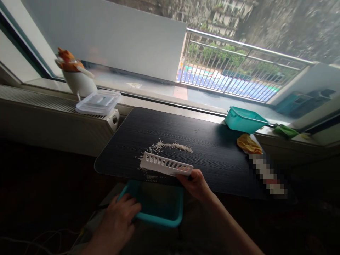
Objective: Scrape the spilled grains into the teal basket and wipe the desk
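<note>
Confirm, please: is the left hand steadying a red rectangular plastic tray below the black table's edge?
Not quite: the head view shows the left hand steadying a teal rectangular plastic tray below the black table's edge, not a red one.

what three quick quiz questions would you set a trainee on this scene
1. True or false: the right hand holds the white slotted panel upright on the dark table.
2. The white grains lie: A) on the yellow cloth, B) on the table, C) on the clear lid.
3. Which hand has its grip on the teal tray below the table's near edge?

Key: 1 true; 2 B; 3 the left hand.
</note>
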`<state>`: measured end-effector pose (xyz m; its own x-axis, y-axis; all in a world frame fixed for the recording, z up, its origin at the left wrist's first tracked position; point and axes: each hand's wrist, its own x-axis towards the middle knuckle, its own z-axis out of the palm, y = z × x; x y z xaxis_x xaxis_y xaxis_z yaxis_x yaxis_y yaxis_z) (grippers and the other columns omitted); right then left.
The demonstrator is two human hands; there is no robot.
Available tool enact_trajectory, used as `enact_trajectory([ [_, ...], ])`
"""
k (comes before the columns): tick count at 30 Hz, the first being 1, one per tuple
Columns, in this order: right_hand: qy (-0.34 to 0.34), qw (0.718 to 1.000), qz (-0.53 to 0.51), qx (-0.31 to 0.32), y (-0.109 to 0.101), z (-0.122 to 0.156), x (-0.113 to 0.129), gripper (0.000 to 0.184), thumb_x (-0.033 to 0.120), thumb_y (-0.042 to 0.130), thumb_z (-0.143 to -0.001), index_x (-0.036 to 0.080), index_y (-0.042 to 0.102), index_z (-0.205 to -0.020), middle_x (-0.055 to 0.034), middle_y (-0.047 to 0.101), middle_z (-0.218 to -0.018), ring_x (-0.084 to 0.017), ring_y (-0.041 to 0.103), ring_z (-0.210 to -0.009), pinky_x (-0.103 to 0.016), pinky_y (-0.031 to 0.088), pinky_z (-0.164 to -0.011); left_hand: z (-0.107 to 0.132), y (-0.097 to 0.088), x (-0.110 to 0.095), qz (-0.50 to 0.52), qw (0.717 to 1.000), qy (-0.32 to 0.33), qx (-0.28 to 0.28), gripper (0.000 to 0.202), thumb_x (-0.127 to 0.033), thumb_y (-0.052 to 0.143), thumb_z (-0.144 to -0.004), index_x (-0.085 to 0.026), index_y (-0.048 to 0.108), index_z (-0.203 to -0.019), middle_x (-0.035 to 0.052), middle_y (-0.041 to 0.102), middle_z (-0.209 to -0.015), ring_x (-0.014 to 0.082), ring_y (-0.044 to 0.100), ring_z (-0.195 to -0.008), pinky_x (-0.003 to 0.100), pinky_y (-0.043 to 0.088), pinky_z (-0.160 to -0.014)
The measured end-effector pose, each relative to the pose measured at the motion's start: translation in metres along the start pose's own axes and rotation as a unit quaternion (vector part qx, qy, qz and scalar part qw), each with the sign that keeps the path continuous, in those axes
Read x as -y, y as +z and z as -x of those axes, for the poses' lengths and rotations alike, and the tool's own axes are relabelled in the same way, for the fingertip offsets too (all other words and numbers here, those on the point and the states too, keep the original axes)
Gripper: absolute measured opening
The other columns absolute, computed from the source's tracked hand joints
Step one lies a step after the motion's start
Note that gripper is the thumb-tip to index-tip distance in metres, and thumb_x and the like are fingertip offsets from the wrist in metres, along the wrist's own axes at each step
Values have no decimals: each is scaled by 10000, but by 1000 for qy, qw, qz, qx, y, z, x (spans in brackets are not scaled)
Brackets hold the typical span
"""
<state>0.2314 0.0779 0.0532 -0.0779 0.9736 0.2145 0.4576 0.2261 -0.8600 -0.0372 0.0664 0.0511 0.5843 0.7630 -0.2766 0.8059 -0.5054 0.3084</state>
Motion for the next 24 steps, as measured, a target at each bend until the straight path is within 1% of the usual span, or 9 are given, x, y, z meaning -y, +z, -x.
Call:
enact_trajectory([
  [3,22,1000,-23,-1,-2,-2,-1,179,243,597,-838,150,736,-901,-59,749,-884,-215,690,-778,-294,549,-711,2,-2,-6,-7,1000,-15,3,279,32,450,-579,-190,575,-693,14,623,-776,227,542,-887,384,360,-789],
  [6,36,999,-24,3,-5,-5,-1,196,255,593,-837,155,738,-923,-52,751,-901,-220,689,-795,-310,554,-729,1,1,-17,-11,999,-34,6,290,35,440,-577,-192,571,-701,13,628,-783,229,548,-896,387,360,-781],
  [9,33,999,-10,35,-9,-10,-2,220,255,584,-842,154,730,-973,-48,746,-948,-217,685,-813,-310,551,-739,-2,3,-29,-6,999,-54,2,292,30,440,-572,-196,569,-703,7,630,-783,226,551,-900,381,361,-776],
  [12,16,998,3,54,-12,-11,-4,209,254,574,-847,149,734,-933,-37,747,-908,-203,681,-776,-289,546,-710,-1,2,-37,-7,998,-67,-8,275,23,441,-576,-190,568,-694,12,634,-790,232,550,-905,387,353,-779],
  [15,2,998,11,59,-15,-9,-6,200,259,569,-850,151,737,-863,-21,744,-831,-189,671,-726,-268,537,-667,6,-1,-38,-4,997,-76,-22,247,8,461,-584,-187,569,-691,14,634,-791,233,543,-902,386,342,-784],
  [19,-15,998,-13,55,-13,-6,-7,199,281,582,-849,169,741,-894,-13,734,-779,-185,665,-728,-252,530,-648,17,-5,-35,-5,995,-85,-42,249,17,464,-583,-187,563,-687,6,629,-779,223,543,-892,372,334,-798],
  [24,-19,997,-9,70,-6,0,0,197,282,584,-847,171,745,-873,-8,723,-733,-190,655,-726,-252,526,-646,20,-9,-31,-3,996,-84,-33,243,20,471,-589,-190,558,-675,-2,632,-766,216,548,-877,368,340,-803],
])
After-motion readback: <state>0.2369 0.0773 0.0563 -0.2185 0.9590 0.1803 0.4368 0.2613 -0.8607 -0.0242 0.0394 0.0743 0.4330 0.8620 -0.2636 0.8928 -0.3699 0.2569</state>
